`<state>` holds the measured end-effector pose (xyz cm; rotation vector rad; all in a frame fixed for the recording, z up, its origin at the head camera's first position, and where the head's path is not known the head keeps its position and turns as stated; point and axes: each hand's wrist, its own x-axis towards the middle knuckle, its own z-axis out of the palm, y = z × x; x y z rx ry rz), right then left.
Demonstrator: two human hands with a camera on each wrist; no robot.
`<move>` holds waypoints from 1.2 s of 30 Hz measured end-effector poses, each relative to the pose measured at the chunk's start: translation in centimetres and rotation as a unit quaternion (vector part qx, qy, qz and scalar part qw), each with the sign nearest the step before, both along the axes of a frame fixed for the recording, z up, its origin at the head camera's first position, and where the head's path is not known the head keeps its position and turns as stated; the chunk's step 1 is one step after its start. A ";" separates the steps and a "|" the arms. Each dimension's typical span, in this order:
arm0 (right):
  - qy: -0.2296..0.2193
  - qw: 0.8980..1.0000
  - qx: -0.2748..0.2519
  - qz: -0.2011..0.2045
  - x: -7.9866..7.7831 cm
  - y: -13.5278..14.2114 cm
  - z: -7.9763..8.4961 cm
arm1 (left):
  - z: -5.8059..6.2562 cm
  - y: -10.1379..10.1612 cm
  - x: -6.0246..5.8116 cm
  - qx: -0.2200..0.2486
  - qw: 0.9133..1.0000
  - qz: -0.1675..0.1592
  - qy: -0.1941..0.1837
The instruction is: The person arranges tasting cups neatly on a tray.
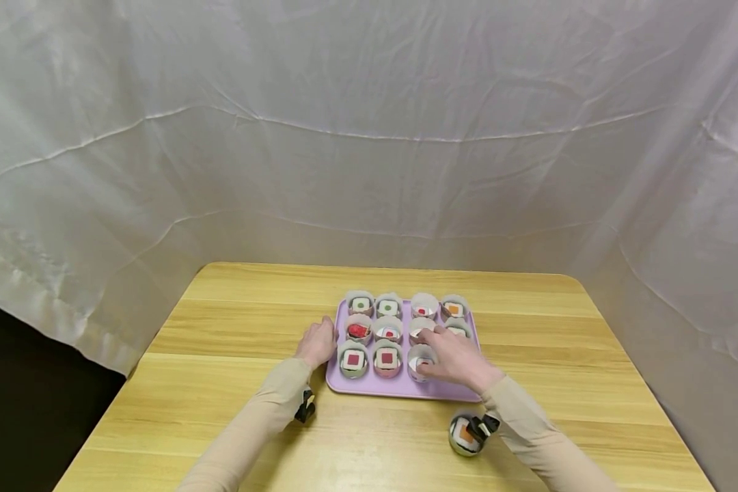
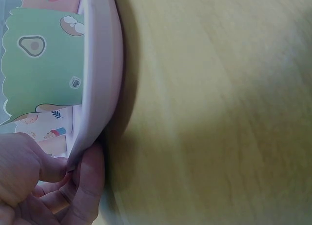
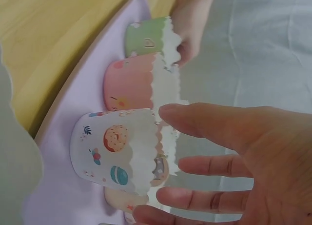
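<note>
A lilac tray (image 1: 400, 388) on the table carries rows of paper baking cups, most with sushi-roll-like pieces inside. My left hand (image 1: 315, 344) holds the tray's left edge; in the left wrist view the thumb and fingers pinch the rim (image 2: 103, 64) beside a green cup (image 2: 46, 64). My right hand (image 1: 458, 359) is over the tray's right part, its fingers apart above the cups. In the right wrist view its thumb lies close to the rim of a white cup (image 3: 105, 147) with a doughnut print; whether they touch, I cannot tell.
One cup (image 1: 465, 436) with an orange-centred piece stands on the wooden table (image 1: 221, 383) in front of the tray, partly behind the right wrist strap. A pale curtain (image 1: 369, 171) hangs around the back and sides.
</note>
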<state>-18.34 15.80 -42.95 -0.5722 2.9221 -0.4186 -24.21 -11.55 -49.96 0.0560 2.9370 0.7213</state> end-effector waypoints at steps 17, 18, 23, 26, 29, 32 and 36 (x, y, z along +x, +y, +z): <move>-0.051 0.993 -0.088 0.055 3.0 3.5 0.6 | -0.2 0.0 -0.1 -0.003 1.000 0.000 0.007; -0.055 0.992 -0.092 0.060 3.2 3.7 0.6 | -0.2 0.0 -0.1 -0.003 1.000 0.001 0.007; -0.095 0.986 -0.115 0.073 4.2 4.6 0.1 | -0.1 0.0 -0.2 -0.004 1.000 0.004 0.004; -0.111 0.983 -0.125 0.078 4.8 5.2 -0.3 | -0.2 0.0 -0.2 -0.003 1.000 0.006 0.000; -0.115 0.979 -0.142 0.085 5.4 5.6 -0.9 | -0.2 -0.1 -0.3 -0.003 1.000 0.006 0.000; -0.121 0.975 -0.163 0.090 5.8 5.9 -1.7 | -0.2 -0.1 -0.2 -0.003 1.000 0.006 -0.002; -0.124 0.971 -0.174 0.103 6.5 6.1 -2.5 | -0.2 -0.1 -0.2 -0.002 1.000 0.004 -0.001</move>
